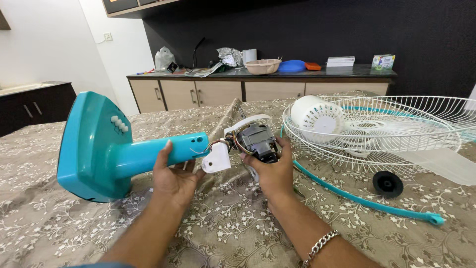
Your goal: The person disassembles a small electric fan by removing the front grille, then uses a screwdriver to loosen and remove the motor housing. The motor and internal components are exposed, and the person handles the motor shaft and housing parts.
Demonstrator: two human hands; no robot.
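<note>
The left hand (173, 179) holds a blue plastic fan stand (106, 149) with a wide flat base and a round neck. The stand lies tipped on its side, with its base resting on the brown flowery bed cover (74, 233). The hand cups the neck from below, and the thumb presses on the side of the neck, so the fingers are closed around it.

Just to the right of the blue stand, at the end of its neck, sits a dark grey metal fan motor (255, 140) with thin coloured wires. The right hand (272, 173) grips this motor from below, with the fingers wrapped around it. A small white plastic piece (216, 159) hangs between the neck and the motor.

Farther right of the stand lies a round white wire fan guard (396, 131). A white plastic cap with slots (317, 116) rests inside it. A long blue plastic rim strip (367, 202) curves under the guard, and a small black round knob (387, 183) lies beside the strip.

Behind the stand, far back, is a long counter with beige drawers (258, 89).
</note>
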